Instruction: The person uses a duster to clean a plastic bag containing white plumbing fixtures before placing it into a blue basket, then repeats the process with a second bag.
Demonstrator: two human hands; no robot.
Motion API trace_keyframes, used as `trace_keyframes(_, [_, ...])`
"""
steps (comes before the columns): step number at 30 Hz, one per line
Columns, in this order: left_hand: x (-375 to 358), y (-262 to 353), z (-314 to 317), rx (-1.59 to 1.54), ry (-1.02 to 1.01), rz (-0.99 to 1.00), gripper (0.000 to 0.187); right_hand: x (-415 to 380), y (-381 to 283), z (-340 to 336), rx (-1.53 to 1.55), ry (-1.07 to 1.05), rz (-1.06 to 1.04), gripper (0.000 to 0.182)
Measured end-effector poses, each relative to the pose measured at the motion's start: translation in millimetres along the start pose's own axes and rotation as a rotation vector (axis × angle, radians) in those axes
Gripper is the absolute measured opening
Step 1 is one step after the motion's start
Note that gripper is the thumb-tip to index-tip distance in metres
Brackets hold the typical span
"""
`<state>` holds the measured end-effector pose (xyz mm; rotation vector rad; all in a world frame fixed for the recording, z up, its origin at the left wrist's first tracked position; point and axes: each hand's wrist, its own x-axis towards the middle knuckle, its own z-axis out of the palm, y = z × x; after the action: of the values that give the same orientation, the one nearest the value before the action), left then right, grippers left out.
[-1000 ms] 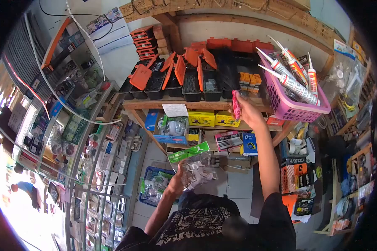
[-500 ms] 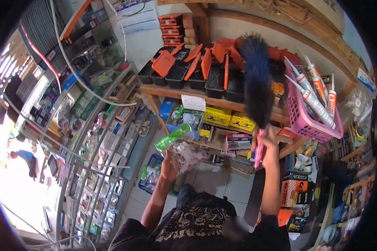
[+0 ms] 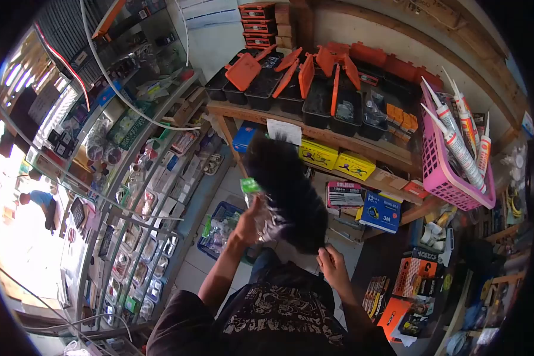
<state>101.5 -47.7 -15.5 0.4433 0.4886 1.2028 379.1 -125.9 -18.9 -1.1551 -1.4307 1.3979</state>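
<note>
My right hand [image 3: 333,266] is closed round the handle end of a dark, fluffy duster [image 3: 293,193]. The duster slants up and to the left across the middle of the head view. My left hand [image 3: 247,224] grips a clear plastic packet with a green header [image 3: 250,185], its contents hard to make out. The duster's bristles overlap the packet and hide part of it; whether they touch cannot be told. Below my left hand, a blue basket [image 3: 224,209] with bagged items sits on the tiled floor.
Black bins with orange lids [image 3: 243,72] line the wooden shelf [image 3: 362,142] ahead. A pink basket [image 3: 439,172] of sealant tubes stands at its right end. Yellow boxes [image 3: 318,154] and a blue box [image 3: 381,212] sit below. A display rack [image 3: 154,207] runs along the left.
The duster has swung from upright over the shelf down and left, toward the packet. My right hand has come lower and nearer my body. My left hand still holds the packet, slightly further right.
</note>
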Motion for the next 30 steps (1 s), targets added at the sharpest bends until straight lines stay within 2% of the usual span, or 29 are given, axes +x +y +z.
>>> trace_keyframes(1, [-3, -12, 8, 0.022, 0.158, -0.052, 0.037, 3, -5, 1, 0.065, -0.014, 0.048, 0.032])
trace_keyframes(2, [-9, -10, 40, 0.036, 0.143, -0.065, 0.034, 6, -11, 3, 0.066, -0.009, 0.051, 0.032])
trace_keyframes(3, [-5, -12, 23, 0.036, 0.142, -0.069, 0.034, 10, -17, 6, 0.126, -0.005, 0.076, 0.032])
trace_keyframes(5, [6, -12, -25, -0.131, -0.100, 0.047, 0.034, 11, -10, 7, 0.186, -0.009, 0.096, 0.032])
trace_keyframes(6, [-5, 7, 33, 0.052, 0.194, 0.138, 0.036, 8, 7, 7, 0.077, -0.022, 0.054, 0.032])
trace_keyframes(7, [-4, 16, 22, 0.013, 0.299, 0.098, 0.038, 5, 19, 6, -0.034, -0.036, 0.010, 0.032])
trace_keyframes(9, [-9, 30, 20, 0.047, 0.278, 0.217, 0.039, -5, 26, 5, -0.036, -0.057, -0.019, 0.032])
trace_keyframes(11, [-14, 25, 9, 0.100, 0.321, 0.212, 0.041, -4, 26, 6, -0.032, -0.074, -0.042, 0.032])
trace_keyframes(13, [-22, 8, 16, 0.124, 0.317, 0.076, 0.044, 2, 16, 6, 0.101, -0.033, 0.118, 0.031])
trace_keyframes(14, [-19, -2, 16, 0.045, 0.189, 0.039, 0.046, 8, -1, 10, 0.143, -0.014, 0.101, 0.033])
trace_keyframes(15, [-19, -8, 15, 0.045, 0.186, 0.034, 0.046, 9, 0, 13, 0.143, -0.008, 0.102, 0.033])
trace_keyframes(17, [-20, -11, 16, 0.053, 0.206, 0.090, 0.047, 13, 6, 19, -0.064, -0.009, -0.048, 0.034])
trace_keyframes(18, [-24, 2, 34, 0.204, 0.306, 0.088, 0.049, 8, 3, 18, -0.135, -0.090, -0.030, 0.033])
trace_keyframes(19, [-22, 1, 1, 0.206, 0.304, 0.095, 0.049, 4, -2, 19, -0.135, -0.092, -0.037, 0.033])
trace_keyframes(20, [-16, -5, -56, 0.642, 0.171, 0.213, 0.055, -1, -8, 19, -0.157, -0.127, -0.085, 0.032])
trace_keyframes(21, [-18, 4, -49, 1.075, 0.033, 0.327, 0.060, -5, -9, 19, -0.178, -0.165, -0.132, 0.031])
trace_keyframes(22, [-21, 9, -41, 0.586, 0.108, 0.141, 0.062, -6, -3, 18, -0.161, -0.133, -0.117, 0.030])
trace_keyframes(23, [-21, 13, -32, 0.587, 0.111, 0.147, 0.062, -3, 0, 18, -0.160, -0.139, -0.121, 0.030])
trace_keyframes(25, [-22, 16, -20, 0.424, 0.584, 0.157, 0.055, -2, 3, 18, -0.134, -0.079, -0.056, 0.031])
trace_keyframes(26, [-22, 16, -1, 0.406, 0.575, 0.292, 0.055, -5, 4, 19, -0.133, -0.080, -0.054, 0.031])
trace_keyframes(27, [-25, 18, -5, 0.410, 0.575, 0.292, 0.055, -7, 3, 22, -0.161, -0.135, -0.078, 0.031])
trace_keyframes(29, [-30, 28, -26, 1.081, 0.253, 0.263, 0.069, -7, 2, 24, -0.188, -0.183, -0.109, 0.032])
trace_keyframes(30, [-39, 21, -39, 0.928, 0.068, 0.363, 0.067, -7, 1, 22, -0.199, -0.152, -0.126, 0.031])
